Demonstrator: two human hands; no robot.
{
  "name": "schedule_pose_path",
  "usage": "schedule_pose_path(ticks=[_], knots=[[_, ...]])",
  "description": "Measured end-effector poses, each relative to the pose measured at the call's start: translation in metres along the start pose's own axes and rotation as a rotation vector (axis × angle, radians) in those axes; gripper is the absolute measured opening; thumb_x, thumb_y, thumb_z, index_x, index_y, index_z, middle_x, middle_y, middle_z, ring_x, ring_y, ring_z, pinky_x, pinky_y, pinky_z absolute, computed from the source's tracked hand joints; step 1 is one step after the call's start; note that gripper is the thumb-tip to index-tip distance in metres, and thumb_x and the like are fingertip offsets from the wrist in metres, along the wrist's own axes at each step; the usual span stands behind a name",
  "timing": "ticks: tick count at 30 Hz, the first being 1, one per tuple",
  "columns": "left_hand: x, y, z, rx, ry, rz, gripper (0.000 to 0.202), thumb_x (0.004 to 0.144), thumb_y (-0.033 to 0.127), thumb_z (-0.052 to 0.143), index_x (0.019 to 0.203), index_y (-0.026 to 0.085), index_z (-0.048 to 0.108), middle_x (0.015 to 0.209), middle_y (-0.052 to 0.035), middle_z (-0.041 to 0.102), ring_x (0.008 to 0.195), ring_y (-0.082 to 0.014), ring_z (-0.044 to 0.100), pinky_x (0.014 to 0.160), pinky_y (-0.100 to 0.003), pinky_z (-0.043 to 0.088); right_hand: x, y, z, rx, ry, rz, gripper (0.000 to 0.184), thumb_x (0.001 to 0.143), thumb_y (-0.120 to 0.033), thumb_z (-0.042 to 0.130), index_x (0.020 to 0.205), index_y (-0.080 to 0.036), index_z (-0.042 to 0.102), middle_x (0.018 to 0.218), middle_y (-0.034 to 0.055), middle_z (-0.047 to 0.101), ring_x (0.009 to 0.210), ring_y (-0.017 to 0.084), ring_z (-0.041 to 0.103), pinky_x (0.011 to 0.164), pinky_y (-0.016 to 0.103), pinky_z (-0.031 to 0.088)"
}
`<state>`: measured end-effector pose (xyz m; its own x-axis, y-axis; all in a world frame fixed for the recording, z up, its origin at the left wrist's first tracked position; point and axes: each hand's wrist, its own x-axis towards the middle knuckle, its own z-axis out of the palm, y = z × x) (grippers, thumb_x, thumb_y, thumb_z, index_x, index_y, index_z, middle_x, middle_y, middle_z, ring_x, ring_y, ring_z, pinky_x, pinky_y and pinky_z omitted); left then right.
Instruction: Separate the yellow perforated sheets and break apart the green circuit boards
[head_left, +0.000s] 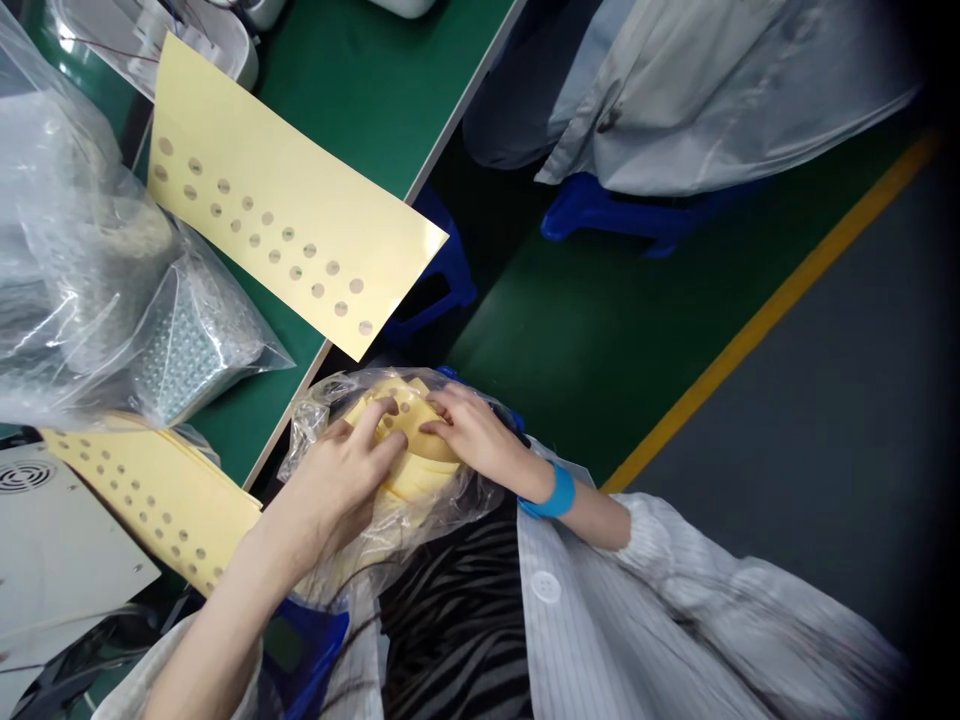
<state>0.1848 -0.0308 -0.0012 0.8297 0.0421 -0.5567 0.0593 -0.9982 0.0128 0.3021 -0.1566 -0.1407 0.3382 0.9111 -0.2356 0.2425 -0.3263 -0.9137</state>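
A clear plastic bag (480, 492) lies open at my lap, with curled yellow sheets (420, 475) inside it. My left hand (352, 460) reaches into the bag from the left, its fingers bent around a yellow sheet that carries grey round dots. From the right, my right hand (476, 428) grips the same bundle near its upper edge, thumb and fingers curled. Some fingertips are hidden among the sheets. Above the hands, a large yellow sheet with dotted stickers (300, 180) lies on the green table (337, 80) and sticks out past its edge.
Large clear bags (60, 250) fill the table's left side, one holding bubbly-textured packs (184, 350). More dotted yellow sheets (161, 490) lie below, beside a white vented box (60, 560). White housings with wires (202, 50) stand at the back. A person in a pale coat (697, 90) sits on a blue stool (592, 205).
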Motion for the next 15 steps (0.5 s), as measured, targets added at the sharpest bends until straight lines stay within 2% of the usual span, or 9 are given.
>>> schedule_pose_path(ticks=[1,2,7,10,13,15], knots=[[0.000,0.000,0.000,-0.005,0.005,0.009,0.030,0.077,0.005,0.049,0.104,0.018,0.053,0.135,-0.0142,0.043,0.073,-0.0180,0.061,0.066,-0.039,0.056,0.000,0.001,0.000,-0.020,-0.009,-0.009,0.010,0.086,-0.018,0.061,0.095,-0.014,0.063,0.091,0.0075,0.061,0.091,0.020,0.057,0.083,0.033,0.045],[0.001,0.000,-0.001,-0.009,0.011,0.018,0.030,0.076,0.004,0.049,0.103,0.017,0.053,0.137,-0.0144,0.043,0.072,-0.0182,0.061,0.066,-0.040,0.057,-0.001,0.001,-0.001,-0.028,-0.003,-0.013,0.007,0.089,-0.015,0.056,0.091,-0.014,0.063,0.089,0.0072,0.062,0.090,0.020,0.058,0.083,0.033,0.044],[0.002,0.000,-0.005,-0.007,0.022,0.044,0.029,0.076,0.004,0.050,0.102,0.016,0.053,0.149,-0.0152,0.033,0.079,-0.0202,0.063,0.070,-0.040,0.057,-0.013,-0.014,-0.011,-0.080,0.127,-0.047,0.015,0.093,-0.012,0.045,0.091,-0.016,0.059,0.092,0.0084,0.063,0.092,0.021,0.058,0.084,0.033,0.045],[0.003,-0.001,-0.003,0.015,0.026,0.047,0.025,0.076,0.005,0.051,0.098,0.016,0.053,0.153,-0.0139,0.028,0.075,-0.0183,0.063,0.069,-0.039,0.057,-0.020,-0.023,-0.014,-0.114,0.166,-0.071,0.019,0.094,-0.010,0.040,0.089,-0.016,0.057,0.092,0.0089,0.063,0.091,0.021,0.059,0.085,0.033,0.045],[0.003,-0.001,0.001,0.029,0.032,0.061,0.024,0.077,0.006,0.051,0.098,0.016,0.052,0.155,-0.0125,0.025,0.071,-0.0168,0.061,0.069,-0.039,0.056,-0.023,-0.026,-0.016,-0.117,0.113,-0.024,0.023,0.095,-0.009,0.036,0.097,-0.015,0.058,0.089,0.0083,0.065,0.085,0.020,0.062,0.078,0.032,0.048],[0.003,-0.001,0.003,0.025,0.041,0.074,0.024,0.078,0.006,0.050,0.099,0.016,0.052,0.156,-0.0120,0.025,0.071,-0.0166,0.061,0.070,-0.039,0.055,-0.024,-0.027,-0.016,-0.115,0.081,-0.025,0.026,0.095,-0.009,0.034,0.109,-0.015,0.056,0.095,0.0087,0.067,0.088,0.021,0.065,0.078,0.032,0.050]])
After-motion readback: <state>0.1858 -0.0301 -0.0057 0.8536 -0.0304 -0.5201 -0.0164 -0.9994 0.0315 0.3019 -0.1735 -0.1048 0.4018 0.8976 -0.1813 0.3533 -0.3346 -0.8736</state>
